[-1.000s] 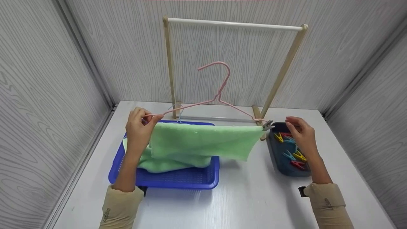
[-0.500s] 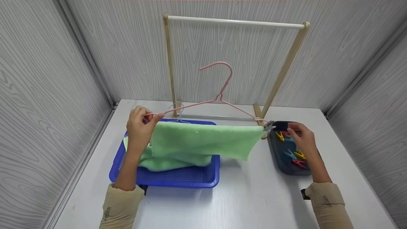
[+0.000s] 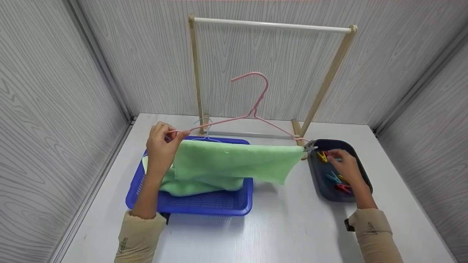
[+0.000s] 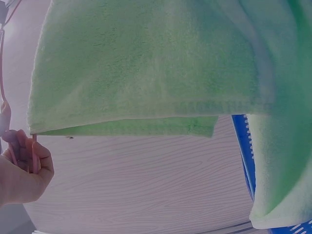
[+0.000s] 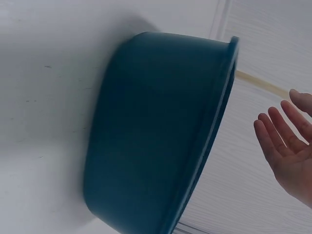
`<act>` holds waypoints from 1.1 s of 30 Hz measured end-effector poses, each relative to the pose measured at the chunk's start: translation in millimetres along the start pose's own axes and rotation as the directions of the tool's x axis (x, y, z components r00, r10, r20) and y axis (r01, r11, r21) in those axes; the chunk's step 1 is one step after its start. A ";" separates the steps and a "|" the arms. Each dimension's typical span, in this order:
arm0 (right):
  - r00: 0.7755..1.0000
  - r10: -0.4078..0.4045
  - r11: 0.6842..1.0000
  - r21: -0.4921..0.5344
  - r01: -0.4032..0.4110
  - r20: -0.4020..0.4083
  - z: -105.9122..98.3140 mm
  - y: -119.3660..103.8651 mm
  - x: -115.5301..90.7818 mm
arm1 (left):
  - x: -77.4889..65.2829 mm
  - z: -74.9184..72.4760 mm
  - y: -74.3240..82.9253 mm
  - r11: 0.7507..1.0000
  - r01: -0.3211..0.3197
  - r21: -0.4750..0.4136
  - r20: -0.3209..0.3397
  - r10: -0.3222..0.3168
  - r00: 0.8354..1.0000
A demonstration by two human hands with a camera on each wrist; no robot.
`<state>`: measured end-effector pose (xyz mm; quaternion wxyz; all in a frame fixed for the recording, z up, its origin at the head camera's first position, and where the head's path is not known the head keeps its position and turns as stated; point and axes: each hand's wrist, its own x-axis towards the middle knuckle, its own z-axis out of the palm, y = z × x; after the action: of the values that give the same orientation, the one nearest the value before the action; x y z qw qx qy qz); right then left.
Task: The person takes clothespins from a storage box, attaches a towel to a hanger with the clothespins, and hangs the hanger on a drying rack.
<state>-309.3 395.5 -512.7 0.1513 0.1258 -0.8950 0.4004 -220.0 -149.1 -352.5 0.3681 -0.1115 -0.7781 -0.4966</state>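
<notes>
My left hand grips the left end of a pink wire hanger, thumb and fingers around the wire. Over the hanger's lower bar hangs a light green towel, pinned at its right end by a grey clothespin. In the left wrist view the left hand holds the hanger at the towel's corner. My right hand is over the dark bin, beside its clothespins; fingertips come near a red clothespin. The right wrist view shows the right hand with fingers extended, beyond the bin's rim.
A blue basket under the towel holds more green cloth and a light blue hanger. A wooden rack with a white rod stands behind. Yellow, blue and red clothespins lie in the bin.
My right hand has moved down and slightly left, from beside the grey clothespin to over the bin. My left hand, the hanger and the towel have barely moved.
</notes>
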 end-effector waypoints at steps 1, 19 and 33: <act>1.000 0.003 1.000 0.011 -0.003 0.007 -1.5 -12.9 -2.6 | -0.1 -0.1 -1.0 1.000 0.001 0.000 0.004 -0.001 1.000; 0.976 0.187 0.927 -0.349 -0.137 0.113 10.5 -8.7 -15.8 | -2.6 -2.2 -1.3 1.000 0.025 0.010 0.021 -0.025 0.999; 0.926 0.304 0.887 -0.421 -0.189 0.224 16.0 5.2 -28.6 | -3.9 -2.9 22.2 1.000 0.019 0.002 0.002 -0.019 1.000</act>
<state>-287.5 389.8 -537.0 -0.0093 0.0331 -0.9777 0.2072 -204.0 -140.2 -339.1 0.3628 -0.1045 -0.7799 -0.4992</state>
